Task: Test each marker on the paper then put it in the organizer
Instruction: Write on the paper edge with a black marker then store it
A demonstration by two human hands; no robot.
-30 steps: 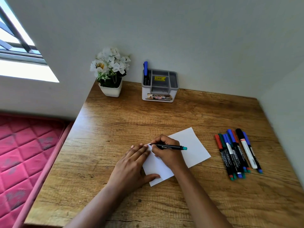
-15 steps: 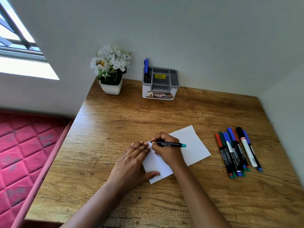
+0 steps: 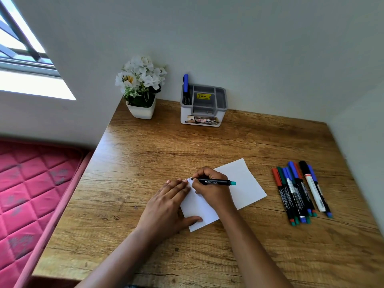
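— While the right hand (image 3: 212, 189) writes, what is it holding?
— Its fingers (image 3: 200, 176) are closed tight around a black marker (image 3: 215, 181) with a green end. The tip touches the far left corner of the white paper (image 3: 245, 183), next to a small squiggle.
— And the left hand (image 3: 166, 206)?
— Its fingers are spread open and flat, pressing the left edge of the paper on the tabletop (image 3: 166, 152).
— Where are the other markers?
— A bunch of markers (image 3: 299, 190) lies on the right. One blue marker (image 3: 185, 88) stands in the left slot of the organizer (image 3: 203, 106), far by the wall, right of a flower pot (image 3: 141, 88).
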